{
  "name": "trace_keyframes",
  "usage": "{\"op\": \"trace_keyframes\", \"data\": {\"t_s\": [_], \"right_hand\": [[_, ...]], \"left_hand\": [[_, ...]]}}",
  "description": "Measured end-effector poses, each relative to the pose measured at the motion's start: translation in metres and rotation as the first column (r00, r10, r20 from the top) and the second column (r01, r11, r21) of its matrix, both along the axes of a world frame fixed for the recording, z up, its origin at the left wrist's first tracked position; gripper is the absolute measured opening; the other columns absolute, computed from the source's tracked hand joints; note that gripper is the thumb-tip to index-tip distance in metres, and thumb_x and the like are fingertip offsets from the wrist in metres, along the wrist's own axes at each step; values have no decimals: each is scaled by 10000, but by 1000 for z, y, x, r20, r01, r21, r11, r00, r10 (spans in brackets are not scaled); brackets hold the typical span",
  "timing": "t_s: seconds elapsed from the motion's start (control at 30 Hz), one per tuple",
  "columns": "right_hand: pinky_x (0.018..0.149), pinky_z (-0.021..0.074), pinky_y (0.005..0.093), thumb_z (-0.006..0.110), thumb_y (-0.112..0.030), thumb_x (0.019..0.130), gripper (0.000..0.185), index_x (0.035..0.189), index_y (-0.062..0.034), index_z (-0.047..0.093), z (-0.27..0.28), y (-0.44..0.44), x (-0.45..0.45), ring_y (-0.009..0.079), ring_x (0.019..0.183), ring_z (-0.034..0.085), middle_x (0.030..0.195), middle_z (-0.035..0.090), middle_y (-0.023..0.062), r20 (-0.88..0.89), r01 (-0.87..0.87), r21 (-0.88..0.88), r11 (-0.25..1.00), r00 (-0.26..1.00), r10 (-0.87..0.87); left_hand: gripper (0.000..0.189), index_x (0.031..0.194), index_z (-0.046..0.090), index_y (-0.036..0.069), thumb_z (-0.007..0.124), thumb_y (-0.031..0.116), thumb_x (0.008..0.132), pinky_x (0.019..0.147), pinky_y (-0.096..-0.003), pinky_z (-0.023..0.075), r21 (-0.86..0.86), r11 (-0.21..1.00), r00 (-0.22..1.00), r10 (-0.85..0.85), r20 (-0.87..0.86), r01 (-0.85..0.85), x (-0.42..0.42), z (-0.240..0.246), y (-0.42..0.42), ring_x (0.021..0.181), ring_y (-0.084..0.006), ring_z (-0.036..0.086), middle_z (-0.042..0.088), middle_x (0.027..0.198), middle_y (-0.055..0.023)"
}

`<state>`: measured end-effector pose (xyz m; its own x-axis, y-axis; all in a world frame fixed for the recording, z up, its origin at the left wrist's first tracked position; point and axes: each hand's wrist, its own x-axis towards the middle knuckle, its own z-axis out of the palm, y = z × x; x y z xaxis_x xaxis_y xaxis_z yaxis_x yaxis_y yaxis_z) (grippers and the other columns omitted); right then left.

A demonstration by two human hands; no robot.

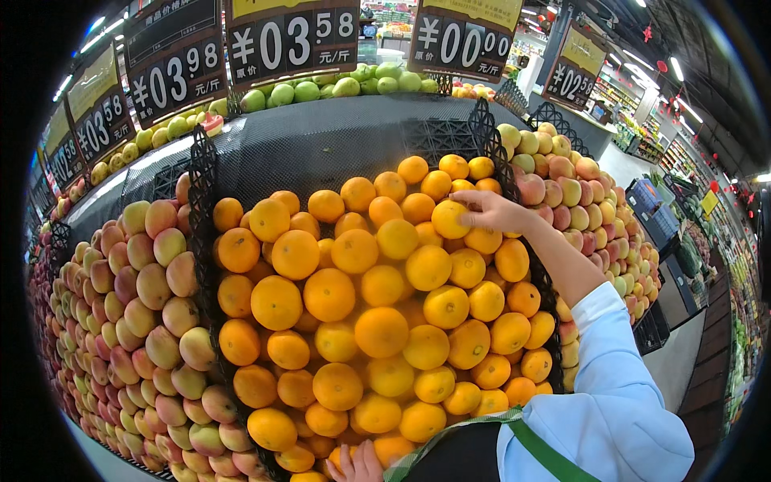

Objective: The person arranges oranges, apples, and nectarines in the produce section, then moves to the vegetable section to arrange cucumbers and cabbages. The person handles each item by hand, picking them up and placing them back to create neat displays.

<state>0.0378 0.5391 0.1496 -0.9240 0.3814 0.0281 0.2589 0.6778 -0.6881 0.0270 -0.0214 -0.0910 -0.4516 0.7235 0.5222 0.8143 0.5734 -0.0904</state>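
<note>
A sloping heap of oranges lies before me. My right hand reaches to the heap's upper right, its thumb and fingers around the side of one orange. That orange still sits among its neighbours. At the bottom edge, my left hand lies against the lowest oranges, fingers slightly spread, beside an orange on its right. The picture's edge cuts off most of this hand, so whether it grips a fruit is unclear.
Black lattice dividers separate the oranges from apples on the left and more apples on the right. Behind the heap rises a dark mesh-covered slope. Green fruit and price signs line the top.
</note>
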Motion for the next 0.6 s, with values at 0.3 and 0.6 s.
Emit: {"op": "trace_keyframes", "data": {"t_s": [0.3,0.6], "right_hand": [[1074,500,382,764,-301,946,685,1500,-35,460,-2,-5,0,272,1379,482,1492,496,140,35,-71,207,976,997,65],[1116,425,478,691,-368,970,529,1347,-16,578,-14,-48,30,423,1356,483,1488,493,217,-305,211,653,727,952,-3]], "left_hand": [[510,1301,693,178,561,569,1001,1096,-592,398,7,1000,1000,6,-11,-6,2,3,-1,1277,-293,607,669,1240,-43],[523,1197,714,95,610,550,959,1170,-657,251,8,999,975,38,220,-41,10,22,6,1292,-348,578,699,1135,-42]]}}
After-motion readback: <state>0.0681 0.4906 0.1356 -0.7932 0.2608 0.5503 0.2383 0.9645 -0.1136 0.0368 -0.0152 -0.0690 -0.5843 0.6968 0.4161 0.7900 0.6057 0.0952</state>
